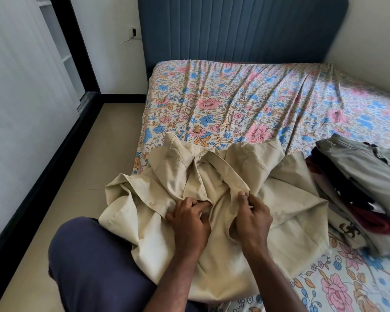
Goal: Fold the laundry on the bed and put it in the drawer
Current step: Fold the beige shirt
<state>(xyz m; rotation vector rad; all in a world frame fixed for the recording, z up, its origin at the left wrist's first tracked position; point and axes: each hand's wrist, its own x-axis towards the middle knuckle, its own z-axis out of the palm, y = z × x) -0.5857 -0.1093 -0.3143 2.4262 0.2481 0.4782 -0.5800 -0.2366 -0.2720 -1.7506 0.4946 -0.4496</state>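
A cream button-up shirt (286, 199) lies spread across the near left corner of the bed (223, 97), collar pointing toward the headboard, its lower part draped over my lap. My left hand (189, 219) pinches the left front edge of the shirt near a button. My right hand (253, 219) pinches the right front edge, thumb on top. The two edges are a hand's width apart. A pile of other laundry (356, 188) in grey, dark and maroon sits at the bed's right side.
The bed has a floral sheet and a blue padded headboard (241, 28). Beige floor (61, 199) runs along the bed's left side, bordered by a black sill and white curtains. My knee in dark blue trousers (92, 262) is at the lower left. No drawer is visible.
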